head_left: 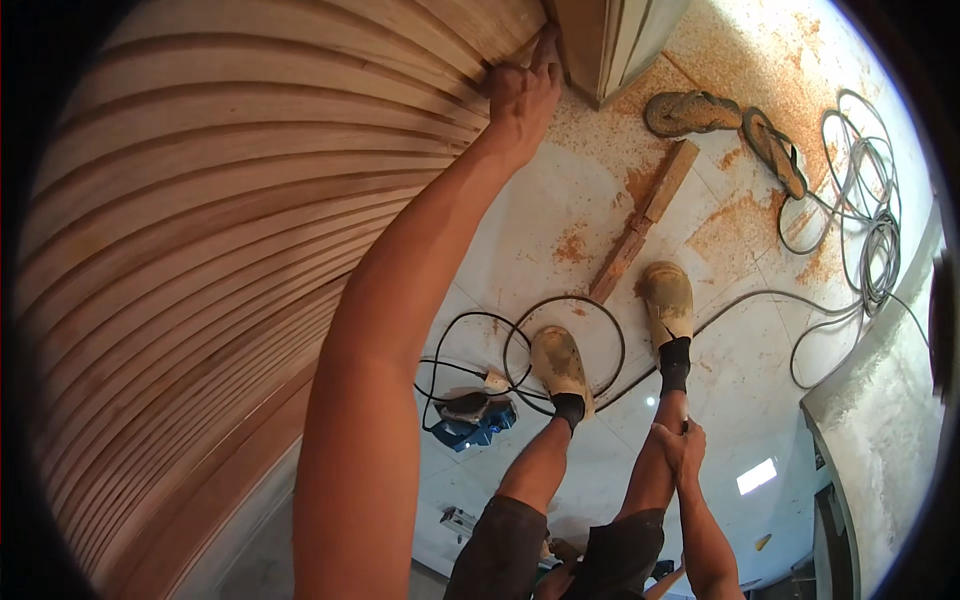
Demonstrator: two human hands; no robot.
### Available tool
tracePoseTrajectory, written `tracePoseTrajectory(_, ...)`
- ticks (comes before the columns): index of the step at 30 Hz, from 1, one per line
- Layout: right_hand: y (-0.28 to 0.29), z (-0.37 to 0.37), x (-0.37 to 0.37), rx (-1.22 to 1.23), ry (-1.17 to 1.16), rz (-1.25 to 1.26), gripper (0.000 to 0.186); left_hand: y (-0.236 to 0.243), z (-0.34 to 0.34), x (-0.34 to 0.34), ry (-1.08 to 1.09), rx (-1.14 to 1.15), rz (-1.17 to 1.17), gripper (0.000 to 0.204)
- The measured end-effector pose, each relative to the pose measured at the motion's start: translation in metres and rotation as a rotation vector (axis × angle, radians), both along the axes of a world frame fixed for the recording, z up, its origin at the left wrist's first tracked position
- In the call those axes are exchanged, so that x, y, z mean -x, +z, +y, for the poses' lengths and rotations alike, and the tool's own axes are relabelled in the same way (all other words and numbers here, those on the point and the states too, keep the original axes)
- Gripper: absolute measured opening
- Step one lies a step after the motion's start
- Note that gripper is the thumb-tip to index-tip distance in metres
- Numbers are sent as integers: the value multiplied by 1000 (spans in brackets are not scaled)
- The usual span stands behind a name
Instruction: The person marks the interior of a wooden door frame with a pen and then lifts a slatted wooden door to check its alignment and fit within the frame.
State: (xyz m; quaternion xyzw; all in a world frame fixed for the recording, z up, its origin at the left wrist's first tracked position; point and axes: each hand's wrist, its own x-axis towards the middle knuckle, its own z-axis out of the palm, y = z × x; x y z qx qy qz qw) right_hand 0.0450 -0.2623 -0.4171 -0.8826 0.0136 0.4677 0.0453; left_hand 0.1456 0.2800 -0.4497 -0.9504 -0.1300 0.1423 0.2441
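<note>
A large slatted wooden panel point(220, 150) fills the left side, its slats running in curved lines toward the far corner. My left hand point(525, 95) reaches up to the far end of these slats, beside a wooden post point(582, 50). Its index finger stretches forward and its thumb rests near the slats, apart from it; I see nothing held. Low on the right, in front of my shin, my right hand point(683, 452) is closed. A small dark tip shows at the top of that fist; what it belongs to is hidden.
Wooden strips point(645, 220) lie on the dusty tiled floor ahead of my shoes point(668, 305). A blue corded power tool point(474, 422) sits near my left foot, its black cable looping around. Farther right are flip-flops point(692, 113), sawdust and a coiled grey cable point(878, 250).
</note>
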Motion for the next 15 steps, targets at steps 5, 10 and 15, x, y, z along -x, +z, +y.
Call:
tracePoseTrajectory(5, 3, 13, -1, -17, 54, 30, 58, -19, -21, 54, 146, 268, -115, 38)
tracePoseTrajectory(10, 32, -32, -24, -31, 389, -105, 61, -4, -171, 170, 522, 987, -179, 30)
tracePoseTrajectory(15, 64, -103, -42, 68, 803, 106, 33, 63, -291, 341, 1112, 1274, -347, 40)
